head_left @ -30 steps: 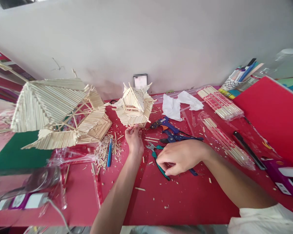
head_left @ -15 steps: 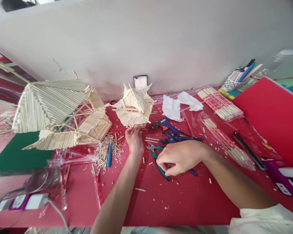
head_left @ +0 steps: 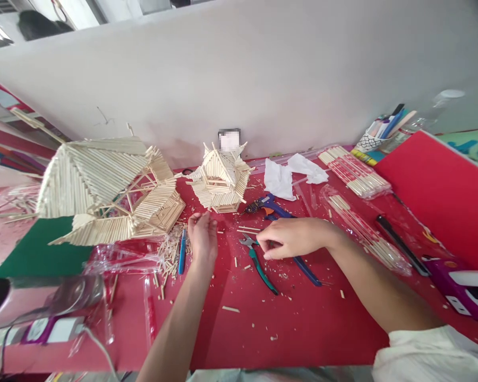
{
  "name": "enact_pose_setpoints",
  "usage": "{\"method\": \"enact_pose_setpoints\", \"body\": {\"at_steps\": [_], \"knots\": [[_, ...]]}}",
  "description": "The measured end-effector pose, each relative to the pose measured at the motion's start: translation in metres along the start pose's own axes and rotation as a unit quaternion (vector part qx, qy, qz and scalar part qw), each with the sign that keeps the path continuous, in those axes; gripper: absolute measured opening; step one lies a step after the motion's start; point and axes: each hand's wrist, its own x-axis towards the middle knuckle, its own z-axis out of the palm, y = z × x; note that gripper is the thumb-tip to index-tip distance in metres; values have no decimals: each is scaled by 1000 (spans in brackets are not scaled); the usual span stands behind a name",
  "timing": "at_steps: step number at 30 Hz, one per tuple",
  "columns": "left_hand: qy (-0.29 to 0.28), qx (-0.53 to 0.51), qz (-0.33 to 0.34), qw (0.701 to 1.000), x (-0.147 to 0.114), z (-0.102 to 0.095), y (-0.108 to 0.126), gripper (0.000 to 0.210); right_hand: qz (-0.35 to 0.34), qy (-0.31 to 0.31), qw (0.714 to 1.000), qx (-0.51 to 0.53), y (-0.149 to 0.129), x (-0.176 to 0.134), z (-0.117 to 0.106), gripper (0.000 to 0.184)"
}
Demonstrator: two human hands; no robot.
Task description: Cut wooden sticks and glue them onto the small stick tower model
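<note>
My left hand (head_left: pixel 203 236) is between a blue pen-like tool (head_left: pixel 182 252) and the small pavilion model (head_left: pixel 220 178) built of wooden sticks. Its fingers are loosely bent and slightly apart, with nothing visible in them. Over a blue-handled tool (head_left: pixel 307 271) hangs my right hand (head_left: pixel 292 237), thumb and curled forefinger apart around a gap; I see nothing held. Diagonal cutters (head_left: pixel 258 265) with green handles lie just left of it. A blue glue gun (head_left: pixel 270 202) rests behind that hand. Cut stick pieces (head_left: pixel 247 230) lie between the hands.
A larger stick-built model (head_left: pixel 99 170) stands at left, beside a heap of stick offcuts (head_left: pixel 169 260). Bagged chopsticks (head_left: pixel 354 172), white tissues (head_left: pixel 279 178), a black cutter (head_left: pixel 402 245) and a red board (head_left: pixel 434 191) are at right. A purple power strip (head_left: pixel 458 289) sits near the right edge.
My left hand has come away from the small model's base, moving left and toward me. My right hand has risen slightly away from the cutters' handles, which show more fully.
</note>
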Motion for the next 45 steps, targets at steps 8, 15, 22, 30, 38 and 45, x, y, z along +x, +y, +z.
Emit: {"method": "enact_pose_setpoints", "body": {"at_steps": [8, 15, 22, 30, 38, 45], "knots": [[-119, 238, 134, 955, 44, -27, 32, 26, 81, 304, 943, 106, 27, 27, 2, 17], [-260, 386, 225, 856, 58, -12, 33, 28, 46, 399, 915, 21, 29, 62, 4, 23], [-265, 359, 249, 860, 71, -15, 22, 27, 55, 438, 897, 28, 28, 87, 7, 25], [-242, 352, 283, 859, 85, -15, 8, 33, 54, 483, 867, 106, 47, 112, 5, 39], [-249, 332, 277, 867, 93, -15, 5, 43, 5, 466, 855, 229, 57, 123, 4, 44], [-249, 306, 254, 883, 91, -13, 4, 40, -5, 469, 838, 280, 68, 124, 3, 45]]}}
